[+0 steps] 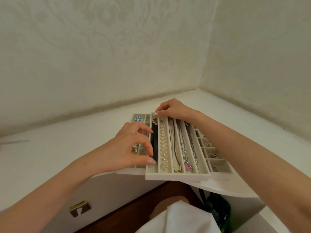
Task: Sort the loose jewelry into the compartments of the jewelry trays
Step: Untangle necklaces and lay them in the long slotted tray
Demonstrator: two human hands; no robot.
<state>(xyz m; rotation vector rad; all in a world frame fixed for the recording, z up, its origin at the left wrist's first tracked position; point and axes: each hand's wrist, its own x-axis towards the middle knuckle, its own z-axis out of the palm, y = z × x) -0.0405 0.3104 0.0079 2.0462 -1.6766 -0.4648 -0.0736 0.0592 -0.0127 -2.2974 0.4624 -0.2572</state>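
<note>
A cream tray with long slots (176,176) lies stacked across a wider tray of small square compartments (220,175). Its slots hold a black band (154,142), a pearl strand (163,145), a cord necklace (176,153) and silver chains (190,145). My left hand (129,148) is at the tray's left side, thumb on the rim and fingertips curled onto the black band. My right hand (175,109) pinches the far end of the tray, near the band's gold clasp (154,122). A blue flower piece (138,118) sits in the lower tray.
Both trays sit on a white corner tabletop (58,153) against patterned walls. The upper tray overhangs the table's front edge. Small earrings (213,155) lie in the right compartments. Below are a brown floor, white cloth and a dark green bottle (218,211).
</note>
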